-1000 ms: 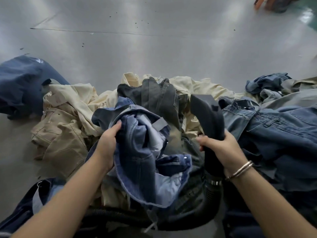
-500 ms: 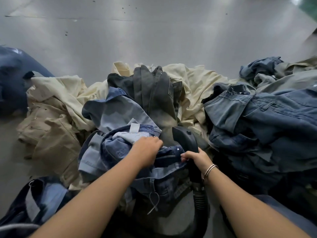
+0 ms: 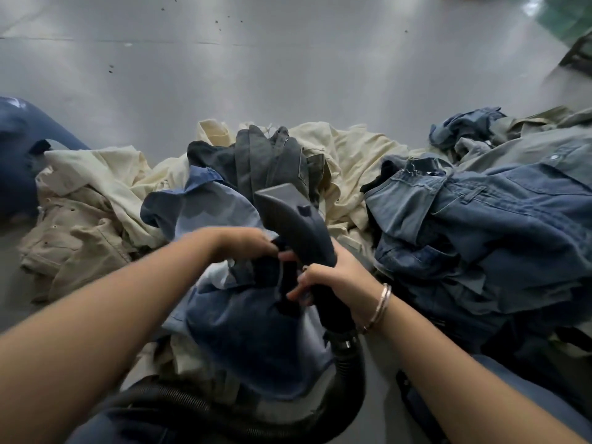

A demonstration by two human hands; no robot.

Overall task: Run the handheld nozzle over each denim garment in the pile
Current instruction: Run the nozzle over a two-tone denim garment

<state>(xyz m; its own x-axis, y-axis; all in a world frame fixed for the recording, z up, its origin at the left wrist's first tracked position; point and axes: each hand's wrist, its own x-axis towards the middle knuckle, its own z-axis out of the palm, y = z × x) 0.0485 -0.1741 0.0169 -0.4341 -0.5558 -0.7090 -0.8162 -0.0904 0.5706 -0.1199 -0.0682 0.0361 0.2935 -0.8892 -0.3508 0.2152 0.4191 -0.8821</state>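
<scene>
Your right hand (image 3: 339, 277) grips the dark plastic handheld nozzle (image 3: 293, 219) with its ribbed black hose (image 3: 347, 376); your left hand (image 3: 246, 245) clutches the crumpled dark-blue denim garment (image 3: 253, 328) at your lap, nozzle head raised just above it. Outstanding, by appearance: heaped blue jeans (image 3: 480, 225) at right, charcoal denim (image 3: 266, 155) behind, and cream garments (image 3: 105, 174) across the grey floor (image 3: 288, 75).

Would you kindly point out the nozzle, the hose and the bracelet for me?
nozzle (image 3: 290, 219): head view, on its dark upper body.
hose (image 3: 347, 379): head view, on the ribbed bend below the right hand.
bracelet (image 3: 381, 304): head view, on the band at the right wrist.
</scene>
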